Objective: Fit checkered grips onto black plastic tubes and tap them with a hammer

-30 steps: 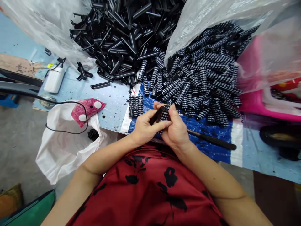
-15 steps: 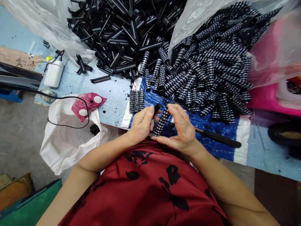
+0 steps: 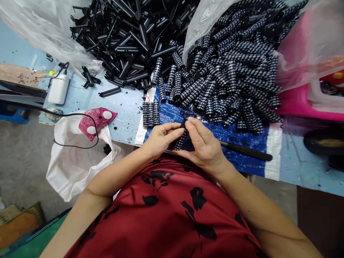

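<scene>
Over the near edge of the blue sheet (image 3: 242, 165), my left hand (image 3: 163, 139) pinches a patterned black piece (image 3: 180, 141), and my right hand (image 3: 205, 145) grips it between thumb and fingers at its two ends. A dark-handled tool (image 3: 249, 152) lies on the sheet's right part; patterned pieces (image 3: 228, 79) pile on its far side, and plain black pieces (image 3: 126, 48) heap beyond its far left corner.
</scene>
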{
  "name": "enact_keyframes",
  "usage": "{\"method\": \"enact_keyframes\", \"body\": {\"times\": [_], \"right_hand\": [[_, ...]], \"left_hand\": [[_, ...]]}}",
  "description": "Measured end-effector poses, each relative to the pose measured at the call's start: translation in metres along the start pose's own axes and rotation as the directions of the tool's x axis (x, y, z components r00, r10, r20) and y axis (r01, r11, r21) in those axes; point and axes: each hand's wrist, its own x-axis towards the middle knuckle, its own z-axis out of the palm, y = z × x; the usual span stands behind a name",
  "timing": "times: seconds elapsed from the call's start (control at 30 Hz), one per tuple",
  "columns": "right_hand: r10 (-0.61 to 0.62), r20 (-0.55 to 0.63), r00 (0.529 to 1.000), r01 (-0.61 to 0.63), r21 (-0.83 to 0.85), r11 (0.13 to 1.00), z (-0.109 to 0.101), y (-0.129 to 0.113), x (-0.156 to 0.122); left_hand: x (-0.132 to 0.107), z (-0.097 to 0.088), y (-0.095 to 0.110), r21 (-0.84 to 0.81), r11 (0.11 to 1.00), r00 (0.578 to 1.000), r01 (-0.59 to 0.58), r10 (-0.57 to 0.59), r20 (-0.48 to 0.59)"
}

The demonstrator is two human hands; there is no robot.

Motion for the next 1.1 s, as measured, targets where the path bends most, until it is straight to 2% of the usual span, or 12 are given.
{"method": "enact_keyframes", "body": {"times": [0.1,0.2,0.23,0.3,0.37,0.43,0.53,0.7,0.83,0.97,1.03,1.1], "right_hand": [[0.033,0.055,0.998,-0.036,0.053,0.998,-0.009,0.007,-0.011],[0.131,0.114,0.985,-0.120,-0.097,0.988,-0.029,0.022,-0.038],[0.199,0.112,0.974,-0.169,-0.236,0.957,-0.037,0.028,-0.050],[0.296,0.134,0.946,-0.213,-0.434,0.875,-0.050,0.037,-0.069],[0.294,0.133,0.946,-0.199,-0.476,0.856,-0.059,0.039,-0.079],[0.258,0.087,0.962,-0.199,-0.423,0.884,-0.062,0.033,-0.075],[0.242,-0.022,0.970,-0.237,-0.319,0.918,-0.061,0.022,-0.055],[0.229,0.162,0.960,-0.155,-0.375,0.914,-0.059,0.020,-0.033],[0.102,0.059,0.993,-0.089,-0.192,0.977,-0.057,0.010,-0.031],[-0.031,0.137,0.990,0.045,-0.102,0.994,-0.048,-0.002,-0.038],[-0.002,0.173,0.985,0.020,-0.100,0.995,-0.046,-0.001,-0.043],[0.055,0.118,0.992,-0.047,-0.072,0.996,-0.048,0.005,-0.047]], "left_hand": [[0.005,-0.004,-0.009,-0.043,0.997,0.998,0.062,-0.062,0.000],[0.011,-0.010,-0.018,0.217,0.962,0.986,-0.164,0.168,0.000],[0.013,-0.012,-0.019,0.375,0.891,0.964,-0.256,0.265,0.026],[0.018,-0.016,-0.017,0.670,0.652,0.921,-0.354,0.367,0.129],[0.023,-0.018,-0.011,0.849,0.401,0.918,-0.343,0.334,0.213],[0.028,-0.017,-0.003,0.920,0.261,0.942,-0.290,0.247,0.227],[0.035,-0.015,0.006,0.937,0.267,0.972,-0.224,0.135,0.194],[0.043,-0.013,0.011,0.920,0.364,0.989,-0.147,0.039,0.143],[0.053,-0.015,0.016,0.912,0.375,0.983,-0.166,-0.007,0.182],[0.065,-0.014,0.017,0.926,0.346,0.976,-0.153,-0.092,0.195],[0.067,-0.009,0.014,0.943,0.297,0.979,-0.152,-0.083,0.184],[0.063,-0.005,0.012,0.951,0.261,0.983,-0.166,-0.033,0.181]]}}
